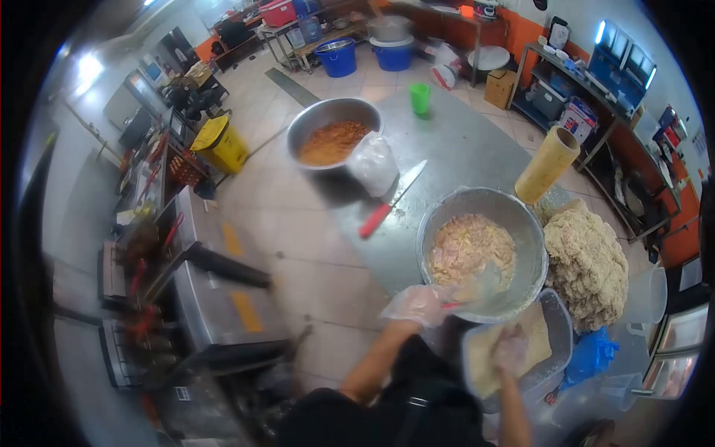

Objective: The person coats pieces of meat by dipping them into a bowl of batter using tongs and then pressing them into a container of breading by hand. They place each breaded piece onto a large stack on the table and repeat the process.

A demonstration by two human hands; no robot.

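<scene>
My left hand [418,306], in a clear plastic glove, is closed around the red handle of a utensil [451,305] at the near rim of a large metal bowl [538,257]. The utensil's far end blurs into the bowl. Inside lies a pale, wet mix of what looks like raw meat pieces [471,249]. My right hand [511,350], dusted pale, rests over a rectangular plastic tub [564,322] of light, flour-like powder [536,335]. Its fingers are blurred, and I cannot see whether they hold anything.
Right of the bowl is a big heap of crumbly, coated pieces [587,264], with a roll of plastic wrap [547,165] behind. A red-handled knife [393,200], a pot of orange-brown powder [293,141], a plastic bag [374,165] and a green cup [420,98] stand farther back. A blue bag [592,356] lies near the tub.
</scene>
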